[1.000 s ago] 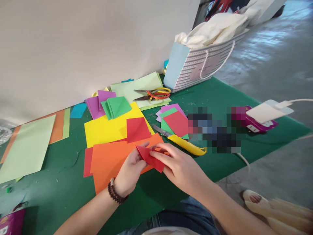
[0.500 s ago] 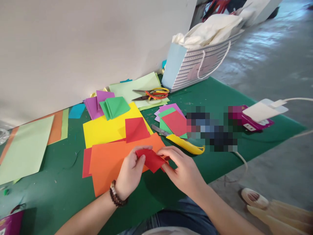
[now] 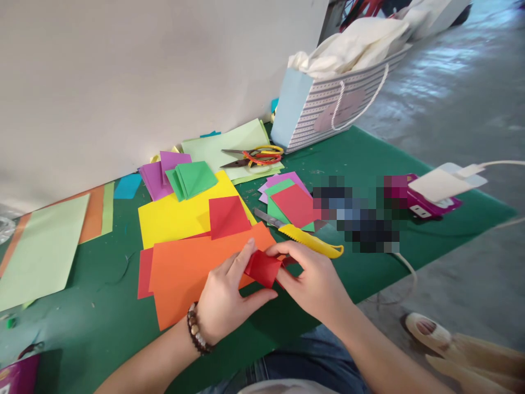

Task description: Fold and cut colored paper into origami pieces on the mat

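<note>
A small folded piece of red paper [image 3: 264, 268] is held up over the near edge of the table. My right hand [image 3: 314, 279] pinches its right side between thumb and fingers. At the paper's left edge, my left hand [image 3: 227, 298] is open, index finger stretched out and thumb spread away below; whether its hidden fingers touch the paper I cannot tell. Beneath the hands lies a large orange sheet [image 3: 184, 273], partly over a yellow sheet [image 3: 176, 219]. Another red square [image 3: 229, 216] rests just beyond. A yellow-handled cutter [image 3: 311, 241] lies beyond my right hand.
Purple paper [image 3: 156, 180] and folded green paper [image 3: 194, 180] lie farther back. Scissors [image 3: 262, 156] rest on pale green sheets [image 3: 221, 142]. A striped paper bag [image 3: 340, 104] stands at the back right. A white charger [image 3: 445, 181] with a cable sits near the table's right corner.
My left thumb has come off the red paper, and that hand has turned, its fingers now spread. The paper has shifted slightly right, still in my right hand.
</note>
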Demonstrator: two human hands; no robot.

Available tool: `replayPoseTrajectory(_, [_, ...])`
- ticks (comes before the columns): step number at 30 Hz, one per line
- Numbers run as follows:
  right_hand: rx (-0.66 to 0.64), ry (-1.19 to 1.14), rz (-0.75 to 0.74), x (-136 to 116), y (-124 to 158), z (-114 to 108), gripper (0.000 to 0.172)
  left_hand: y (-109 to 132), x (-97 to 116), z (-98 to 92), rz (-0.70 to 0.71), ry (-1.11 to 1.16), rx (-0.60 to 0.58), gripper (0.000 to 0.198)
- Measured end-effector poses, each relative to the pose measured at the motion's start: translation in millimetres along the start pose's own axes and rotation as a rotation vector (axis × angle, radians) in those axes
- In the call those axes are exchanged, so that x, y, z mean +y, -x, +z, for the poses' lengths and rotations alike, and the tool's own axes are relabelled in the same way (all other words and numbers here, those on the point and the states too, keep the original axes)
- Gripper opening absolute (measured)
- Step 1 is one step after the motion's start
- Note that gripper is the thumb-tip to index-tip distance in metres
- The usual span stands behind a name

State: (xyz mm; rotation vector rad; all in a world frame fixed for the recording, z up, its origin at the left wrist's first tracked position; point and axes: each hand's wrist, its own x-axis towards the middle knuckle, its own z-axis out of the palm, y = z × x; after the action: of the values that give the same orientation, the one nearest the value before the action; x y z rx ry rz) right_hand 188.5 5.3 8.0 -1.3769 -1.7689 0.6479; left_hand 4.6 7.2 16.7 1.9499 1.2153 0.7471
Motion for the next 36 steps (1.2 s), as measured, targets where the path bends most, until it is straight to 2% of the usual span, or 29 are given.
replayPoseTrajectory(3, [-0.058, -0.048, 0.03, -4, -4, -3, 0.018, 1, -1, 0.1, 0.01, 0.0, 0.011, 0.077])
replayPoseTrajectory(8, [-0.025, -0.14, 0.093, -8, -1, 0, 0.018, 2, -1, 0.7, 0.078, -0.047, 0.041, 0.087])
replayPoseTrajectory(11, [-0.037, -0.184, 0.131, -9, -1, 1, 0.016, 2, 1, 0.3, 0.07, -0.017, 0.056, 0.073])
replayPoseTrajectory(15, [-0.204, -0.231, 0.198, -11, -7, -5, 0.007, 0, 6, -4.4, -0.018, 0.075, 0.08, 0.038])
replayPoseTrajectory(19, [-0.32, -0.112, 0.177, -12, -18, -15, 0.001, -3, 9, -8.2, -0.126, 0.193, 0.023, 0.019])
replayPoseTrajectory(25, [-0.358, -0.043, 0.076, -13, -32, -20, 0.007, -7, 4, -8.2, -0.287, 0.298, -0.095, 0.022])
replayPoseTrajectory(28, [-0.405, -0.095, 0.09, -11, -35, -17, 0.005, -9, 3, -7.9, -0.31, 0.292, -0.093, 0.026])
replayPoseTrajectory(32, [-0.379, -0.161, 0.145, -8, -37, -11, 0.008, -10, 4, -5.5, -0.323, 0.316, -0.085, 0.017])
replayPoseTrajectory(36, [-0.382, -0.311, 0.191, 0, -35, -7, 0.012, -11, -3, -3.5, -0.35, 0.312, -0.023, 0.011])
